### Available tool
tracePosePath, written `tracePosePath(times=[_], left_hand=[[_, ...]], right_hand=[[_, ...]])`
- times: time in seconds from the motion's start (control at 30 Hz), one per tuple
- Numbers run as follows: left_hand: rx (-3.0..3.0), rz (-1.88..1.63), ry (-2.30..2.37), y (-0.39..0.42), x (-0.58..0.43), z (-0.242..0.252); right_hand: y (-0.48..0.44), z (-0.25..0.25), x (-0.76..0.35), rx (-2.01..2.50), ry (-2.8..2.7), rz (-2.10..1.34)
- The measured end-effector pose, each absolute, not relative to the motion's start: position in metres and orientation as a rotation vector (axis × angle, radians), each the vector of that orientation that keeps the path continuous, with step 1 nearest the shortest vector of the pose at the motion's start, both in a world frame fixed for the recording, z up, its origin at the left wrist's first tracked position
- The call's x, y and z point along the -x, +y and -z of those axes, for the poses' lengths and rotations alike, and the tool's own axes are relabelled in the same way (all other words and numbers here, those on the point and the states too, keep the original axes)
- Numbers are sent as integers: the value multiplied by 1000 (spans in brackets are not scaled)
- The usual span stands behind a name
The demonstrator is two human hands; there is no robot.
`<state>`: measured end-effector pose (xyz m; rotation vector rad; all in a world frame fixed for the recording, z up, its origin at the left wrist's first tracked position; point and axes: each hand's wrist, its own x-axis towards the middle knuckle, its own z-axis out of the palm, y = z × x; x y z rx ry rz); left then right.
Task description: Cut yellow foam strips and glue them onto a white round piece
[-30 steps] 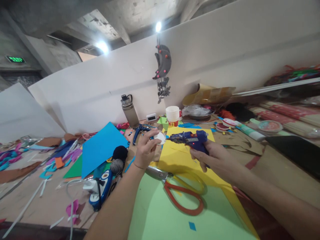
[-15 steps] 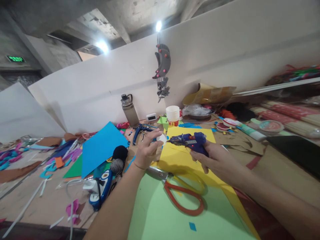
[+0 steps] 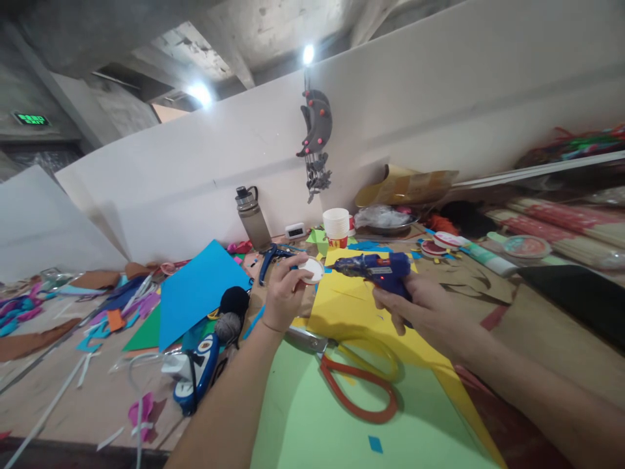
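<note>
My left hand (image 3: 284, 293) is closed on a small white round piece (image 3: 311, 270), held up above the table. My right hand (image 3: 420, 307) grips a blue glue gun (image 3: 378, 268) whose red light is on; its nozzle points left and stops a short way from the white piece. Both hands hover over a yellow paper sheet (image 3: 342, 306). A light green sheet (image 3: 312, 417) lies nearer to me, with red-handled scissors (image 3: 354, 381) across both sheets.
A blue paper sheet (image 3: 195, 286), grey and black yarn balls (image 3: 230, 312) and a blue-white device (image 3: 198, 371) lie to the left. At the back stand a grey bottle (image 3: 251, 215) and white cups (image 3: 336, 225). Coloured scraps litter the left; rolls and tape lie right.
The glue gun's nozzle has drawn back slightly to the right, away from the white piece. My left hand has kept its hold and barely moved.
</note>
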<state>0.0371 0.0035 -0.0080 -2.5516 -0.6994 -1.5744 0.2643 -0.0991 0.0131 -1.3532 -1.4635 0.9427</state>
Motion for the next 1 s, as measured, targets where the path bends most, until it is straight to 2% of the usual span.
tracePosePath(times=[0.23, 0.37, 0.8, 1.0], left_hand=[[2747, 2263, -1253, 12, -45, 20], [2721, 2469, -1366, 12, -46, 20], [2796, 2155, -1017, 11, -44, 22], [2790, 2131, -981, 11, -45, 22]], right_hand=[[-98, -10, -263, 1146, -1232, -1046], [-98, -4, -262, 1133, -1277, -1061], [-99, 2, -258, 1128, -1370, -1030], [-100, -5, -256, 1203, -1426, -981]])
